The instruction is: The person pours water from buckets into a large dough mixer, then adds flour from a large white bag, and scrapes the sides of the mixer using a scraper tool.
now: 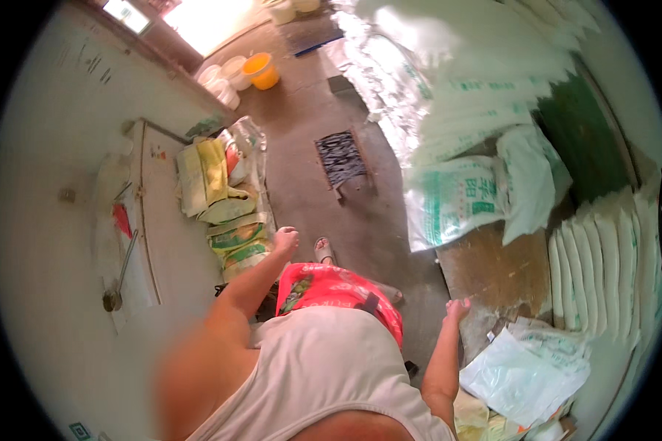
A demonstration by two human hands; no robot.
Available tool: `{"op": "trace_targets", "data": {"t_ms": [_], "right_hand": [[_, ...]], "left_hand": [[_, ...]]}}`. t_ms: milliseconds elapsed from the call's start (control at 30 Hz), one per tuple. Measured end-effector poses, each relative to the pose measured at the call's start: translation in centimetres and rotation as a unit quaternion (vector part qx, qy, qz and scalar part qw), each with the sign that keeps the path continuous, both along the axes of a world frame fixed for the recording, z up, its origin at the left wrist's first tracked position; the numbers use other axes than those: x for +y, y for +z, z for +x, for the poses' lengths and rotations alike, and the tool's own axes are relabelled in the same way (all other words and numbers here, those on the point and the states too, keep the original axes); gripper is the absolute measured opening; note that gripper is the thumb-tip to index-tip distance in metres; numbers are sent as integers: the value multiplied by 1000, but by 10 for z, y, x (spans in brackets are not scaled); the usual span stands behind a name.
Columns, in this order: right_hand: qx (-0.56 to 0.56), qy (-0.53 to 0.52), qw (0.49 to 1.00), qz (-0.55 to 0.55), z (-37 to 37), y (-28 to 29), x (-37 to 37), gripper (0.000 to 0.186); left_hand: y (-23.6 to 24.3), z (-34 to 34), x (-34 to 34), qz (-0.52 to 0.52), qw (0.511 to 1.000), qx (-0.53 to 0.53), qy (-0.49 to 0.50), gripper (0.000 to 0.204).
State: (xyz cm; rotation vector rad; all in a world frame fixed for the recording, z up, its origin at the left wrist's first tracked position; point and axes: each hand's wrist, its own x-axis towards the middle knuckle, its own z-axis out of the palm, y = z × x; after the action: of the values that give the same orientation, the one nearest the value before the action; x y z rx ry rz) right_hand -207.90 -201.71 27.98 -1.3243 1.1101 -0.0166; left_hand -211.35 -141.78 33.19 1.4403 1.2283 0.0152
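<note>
My left hand (287, 238) hangs in front of my body with its fingers curled in, and nothing shows in it. It is nearest to the yellow and green woven sacks (235, 234) piled along the left wall. Out to the right, my right hand (457, 309) has its fingers slightly apart and holds nothing. Close to it are a brown board (496, 268) and, lower down, a crumpled white plastic bag (518, 375). Red patterned shorts (320, 287) and one sandalled foot (324, 250) show below my light top.
White sacks with green print (460, 198) are heaped at the right, beside a row of stacked white sacks (596, 268). A dark grate (340, 158) lies in the floor ahead. An orange bucket (262, 71) and white buckets (235, 72) stand near the bright doorway.
</note>
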Motion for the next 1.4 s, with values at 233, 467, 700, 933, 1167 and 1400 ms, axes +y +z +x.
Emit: {"op": "trace_targets", "data": {"t_ms": [233,467,700,933,1167,1400], "right_hand": [[44,38,998,-37,30,1,132,35],[138,157,976,-56,-1,-36,249,17],[186,275,939,-92,100,-44,372,22],[114,375,913,-112,326,-31,555,40],[75,482,868,-96,545,-5,759,43],[-46,527,846,-68,715,36,931,46]], "left_hand": [[-27,-19,133,-18,998,36,52,25],[-39,-16,281,-29,981,-6,190,20],[-35,-3,373,-86,955,-42,280,22],[-52,-3,474,-78,930,42,356,16],[-14,95,571,-93,896,73,427,13],[-4,258,673,-95,928,-10,361,27]]}}
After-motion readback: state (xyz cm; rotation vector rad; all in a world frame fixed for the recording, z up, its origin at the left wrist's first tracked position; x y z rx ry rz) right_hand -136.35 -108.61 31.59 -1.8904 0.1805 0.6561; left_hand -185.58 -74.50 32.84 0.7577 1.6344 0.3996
